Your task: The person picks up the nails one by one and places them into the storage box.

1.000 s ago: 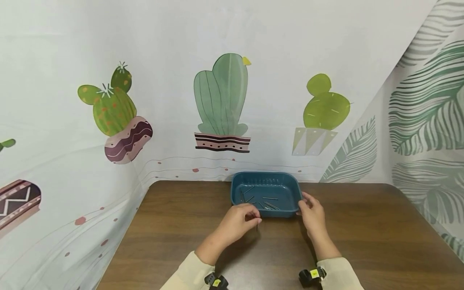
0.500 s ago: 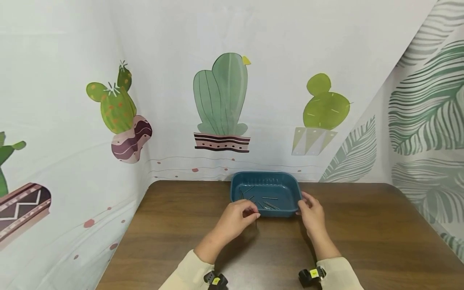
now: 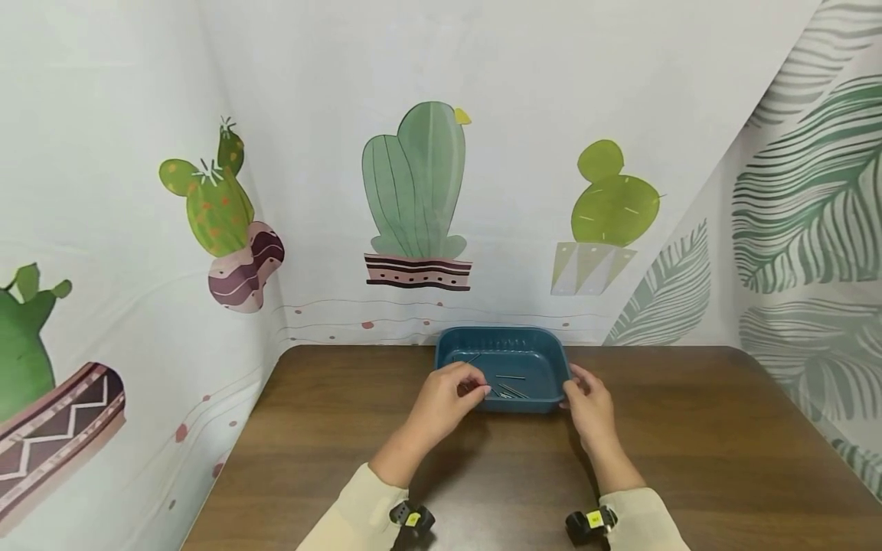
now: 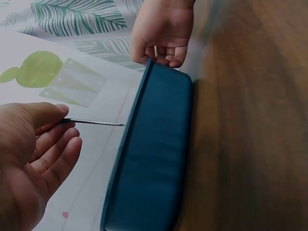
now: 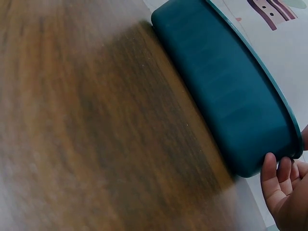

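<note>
A blue plastic tray (image 3: 534,405) stands at the back of the table, with several thin metal nails (image 3: 511,377) lying loose on its floor. My left hand (image 3: 441,399) is at the tray's front left rim. Between thumb and index finger it pinches a nail (image 4: 96,123), whose pointed tip reaches toward the rim in the left wrist view; the other fingers are loosely bent. My right hand (image 3: 594,407) grips the tray's right front corner, fingers against the outer wall in the right wrist view. The left hand hides part of the tray's left side.
The brown wooden table (image 3: 331,428) has its back edge against a white cloth backdrop (image 3: 510,191) printed with cacti and leaves. The tray sits close to that cloth. Both wrists carry black strapped cameras.
My left hand has risen and moved forward from in front of the tray to its rim, the nail still pinched. The right hand keeps its hold on the corner.
</note>
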{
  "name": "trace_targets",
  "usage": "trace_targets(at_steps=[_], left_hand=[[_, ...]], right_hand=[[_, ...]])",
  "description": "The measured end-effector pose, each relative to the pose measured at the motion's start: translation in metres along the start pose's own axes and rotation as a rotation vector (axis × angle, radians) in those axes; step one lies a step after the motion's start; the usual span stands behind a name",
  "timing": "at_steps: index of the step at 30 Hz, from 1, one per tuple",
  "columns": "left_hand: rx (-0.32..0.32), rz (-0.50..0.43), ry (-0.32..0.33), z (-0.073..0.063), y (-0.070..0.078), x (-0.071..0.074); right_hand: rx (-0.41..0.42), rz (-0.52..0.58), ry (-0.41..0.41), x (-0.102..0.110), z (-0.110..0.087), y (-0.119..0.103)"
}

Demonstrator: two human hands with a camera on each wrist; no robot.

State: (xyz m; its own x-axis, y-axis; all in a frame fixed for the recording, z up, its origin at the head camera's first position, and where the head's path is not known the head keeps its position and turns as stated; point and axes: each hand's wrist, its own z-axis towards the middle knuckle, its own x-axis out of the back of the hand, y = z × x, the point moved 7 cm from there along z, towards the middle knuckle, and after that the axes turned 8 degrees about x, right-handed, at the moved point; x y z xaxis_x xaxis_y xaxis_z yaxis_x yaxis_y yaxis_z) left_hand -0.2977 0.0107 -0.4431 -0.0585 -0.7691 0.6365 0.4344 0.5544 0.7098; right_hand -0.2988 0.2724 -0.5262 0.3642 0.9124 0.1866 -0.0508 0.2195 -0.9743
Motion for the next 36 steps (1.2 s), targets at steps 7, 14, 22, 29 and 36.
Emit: trace_targets(at_steps=[7, 14, 22, 29, 36], left_hand=[[-0.048, -0.008, 0.018, 0.015, 0.011, 0.007], [-0.04, -0.008, 0.028, 0.029, 0.014, 0.01], [-0.029, 0.02, 0.063, 0.044, 0.011, 0.009], [-0.057, 0.051, 0.087, 0.055, 0.012, 0.009], [-0.018, 0.037, 0.074, 0.067, 0.01, 0.011]], right_hand=[[-0.001, -0.004, 0.008, 0.0, 0.0, 0.002], [0.008, -0.002, 0.013, 0.001, 0.0, 0.0], [0.01, -0.003, 0.019, 0.0, -0.001, -0.002], [0.013, 0.0, 0.02, 0.0, 0.0, -0.001], [0.014, 0.007, 0.031, 0.0, 0.001, 0.001]])
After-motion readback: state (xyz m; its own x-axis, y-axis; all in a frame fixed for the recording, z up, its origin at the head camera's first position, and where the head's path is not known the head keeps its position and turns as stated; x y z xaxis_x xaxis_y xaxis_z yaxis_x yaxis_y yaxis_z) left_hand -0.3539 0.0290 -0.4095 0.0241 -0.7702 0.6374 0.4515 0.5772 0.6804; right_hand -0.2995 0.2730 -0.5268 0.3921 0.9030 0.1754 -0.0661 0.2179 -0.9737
